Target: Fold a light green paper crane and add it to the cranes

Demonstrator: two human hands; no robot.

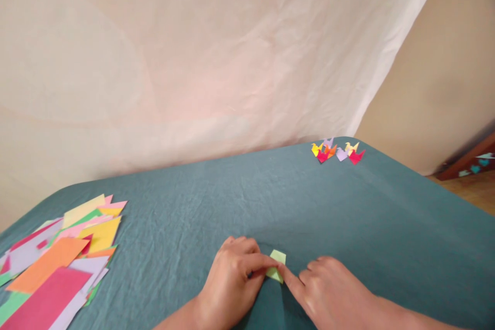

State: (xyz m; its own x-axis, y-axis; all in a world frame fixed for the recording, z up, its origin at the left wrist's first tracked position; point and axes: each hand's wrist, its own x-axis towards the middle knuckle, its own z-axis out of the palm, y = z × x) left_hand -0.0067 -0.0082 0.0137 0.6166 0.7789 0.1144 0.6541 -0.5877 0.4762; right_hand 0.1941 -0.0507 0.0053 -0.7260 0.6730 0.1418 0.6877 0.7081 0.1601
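A small folded piece of light green paper (277, 256) lies on the dark green tablecloth, near the front middle. From the left, my left hand (237, 273) is closed on it, with index finger and thumb at its left edge and the other fingers curled. The index fingertip of my right hand (328, 289) presses on the paper's right side, touching or nearly touching the left fingertip. My other right fingers are folded in. Both fingertips cover the middle of the paper.
Coloured paper sheets (50, 263) lie in a loose, overlapping pile at the left. Several small folded paper birds (322, 155) stand near the table's far right corner. A pale cloth (193, 62) hangs behind the table (185, 206).
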